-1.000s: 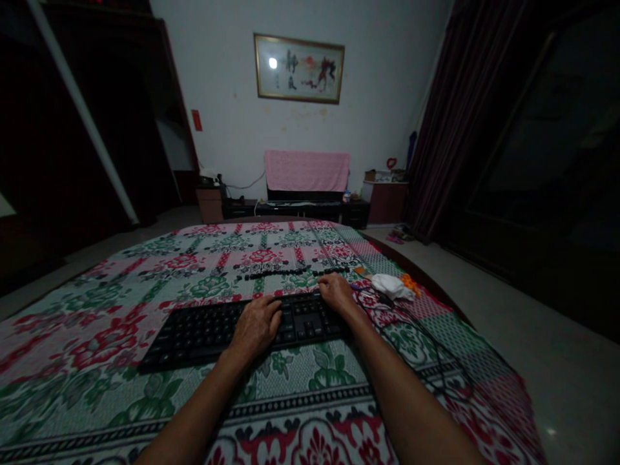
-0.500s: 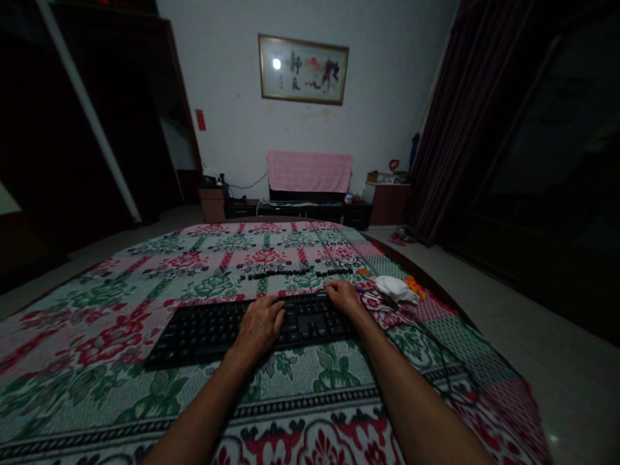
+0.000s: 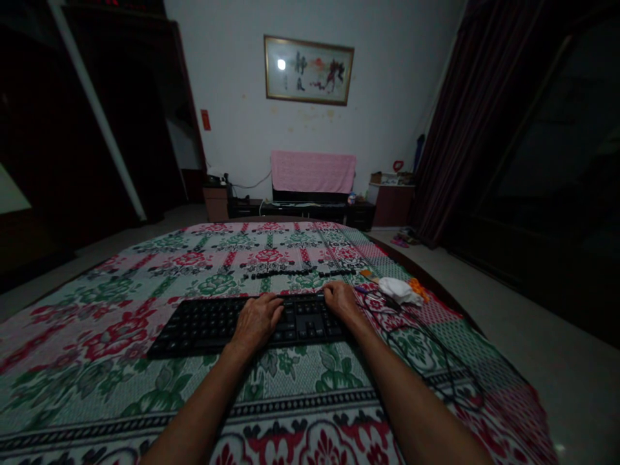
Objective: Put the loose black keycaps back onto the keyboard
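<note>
A black keyboard [image 3: 203, 326] lies on the flowered tablecloth in front of me, with a bare patch among the keys towards its right part. Across its middle rests my left hand [image 3: 256, 318], palm down, its fingers stretched towards the far edge and the thumb apart. My right hand [image 3: 340, 299] is at the keyboard's far right corner, fingers curled over the edge; its fingertips are partly hidden. Beyond the keyboard, several small black keycaps [image 3: 283, 273] lie in a row. Right of my right hand sit a crumpled white cloth [image 3: 400, 290] and a brush with an orange-brown end [image 3: 367, 274].
A black cable [image 3: 448, 361] loops over the cloth at the right. Something orange [image 3: 417, 289] lies against the white cloth. The flowered tablecloth [image 3: 194, 400] covers the table. Past its far edge stands a low cabinet with a pink towel [image 3: 314, 171] over a screen.
The keyboard's near edge has shifted slightly away from me, and its right end sits a little further left. Both hands stay on it. The whole view has shifted slightly.
</note>
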`<state>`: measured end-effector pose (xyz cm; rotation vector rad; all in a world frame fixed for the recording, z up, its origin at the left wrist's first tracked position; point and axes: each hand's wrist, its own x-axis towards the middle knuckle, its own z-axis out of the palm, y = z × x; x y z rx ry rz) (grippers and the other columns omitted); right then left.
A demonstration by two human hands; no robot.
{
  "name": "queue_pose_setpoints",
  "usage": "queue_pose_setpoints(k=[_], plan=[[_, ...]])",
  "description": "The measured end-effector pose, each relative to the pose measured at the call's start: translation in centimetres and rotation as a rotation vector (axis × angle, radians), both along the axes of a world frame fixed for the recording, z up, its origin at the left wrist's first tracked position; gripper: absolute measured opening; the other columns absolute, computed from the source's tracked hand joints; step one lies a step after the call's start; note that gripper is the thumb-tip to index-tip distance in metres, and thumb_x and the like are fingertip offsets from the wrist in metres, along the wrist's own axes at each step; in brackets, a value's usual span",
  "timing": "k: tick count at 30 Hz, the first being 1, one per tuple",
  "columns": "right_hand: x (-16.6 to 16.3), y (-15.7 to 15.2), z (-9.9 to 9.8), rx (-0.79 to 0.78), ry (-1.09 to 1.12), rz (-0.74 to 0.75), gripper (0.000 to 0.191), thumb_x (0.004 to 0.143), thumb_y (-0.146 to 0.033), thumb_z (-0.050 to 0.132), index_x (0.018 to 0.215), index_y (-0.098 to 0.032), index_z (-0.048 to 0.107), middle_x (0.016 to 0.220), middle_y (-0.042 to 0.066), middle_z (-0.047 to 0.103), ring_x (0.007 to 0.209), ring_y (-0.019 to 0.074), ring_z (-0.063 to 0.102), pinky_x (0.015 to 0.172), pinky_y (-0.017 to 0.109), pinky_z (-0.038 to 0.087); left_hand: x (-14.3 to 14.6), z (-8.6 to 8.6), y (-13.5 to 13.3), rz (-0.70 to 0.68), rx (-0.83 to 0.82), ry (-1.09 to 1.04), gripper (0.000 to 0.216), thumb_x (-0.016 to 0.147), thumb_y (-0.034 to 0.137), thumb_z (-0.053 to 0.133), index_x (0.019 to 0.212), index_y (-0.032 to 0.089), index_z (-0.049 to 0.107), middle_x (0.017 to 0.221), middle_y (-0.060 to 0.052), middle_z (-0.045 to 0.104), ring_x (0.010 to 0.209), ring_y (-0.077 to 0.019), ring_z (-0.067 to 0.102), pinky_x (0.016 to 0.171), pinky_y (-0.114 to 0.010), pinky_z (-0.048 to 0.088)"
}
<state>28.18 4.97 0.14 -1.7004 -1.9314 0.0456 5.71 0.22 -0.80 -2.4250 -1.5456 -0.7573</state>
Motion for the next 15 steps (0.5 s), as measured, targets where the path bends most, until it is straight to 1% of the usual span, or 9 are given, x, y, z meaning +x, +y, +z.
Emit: queue_pose_setpoints(k=[9, 12, 15], plan=[[-0.27, -0.37, 0.18, -0.006, -0.039, 0.001, 0.027, 0.077, -0.017, 0.042, 0.083, -0.017, 0.068, 0.087, 0.008, 0.067, 0.086, 0.0162, 0.058, 0.079, 0.023, 0.039, -0.29, -0.4, 0.39, -0.052, 0.035, -0.045, 0.028, 0.084, 0.028, 0.041, 0.104, 0.022, 0.061, 0.108, -0.006, 0.06, 0.097, -0.0175, 0.055, 0.086, -0.033, 0.042], [-0.34, -0.47, 0.38, -0.032, -0.051, -0.004, 0.027, 0.077, -0.017, 0.042, 0.083, -0.017, 0.068, 0.087, 0.008, 0.067, 0.086, 0.0162, 0.058, 0.078, 0.023, 0.039, -0.23, -0.27, 0.28, -0.083, 0.053, -0.05, 0.028, 0.083, 0.028, 0.042, 0.103, 0.022, 0.061, 0.108, -0.007, 0.059, 0.098, -0.0182, 0.053, 0.089, -0.035, 0.041], [-0.29, -0.39, 0.33, -0.033, -0.062, 0.009, 0.027, 0.078, -0.017, 0.041, 0.084, -0.017, 0.068, 0.087, 0.007, 0.067, 0.086, 0.0165, 0.058, 0.077, 0.023, 0.038, -0.09, -0.07, 0.07, -0.108, 0.039, -0.031, 0.028, 0.083, 0.028, 0.042, 0.103, 0.023, 0.062, 0.11, -0.006, 0.058, 0.102, -0.0187, 0.051, 0.091, -0.036, 0.04]])
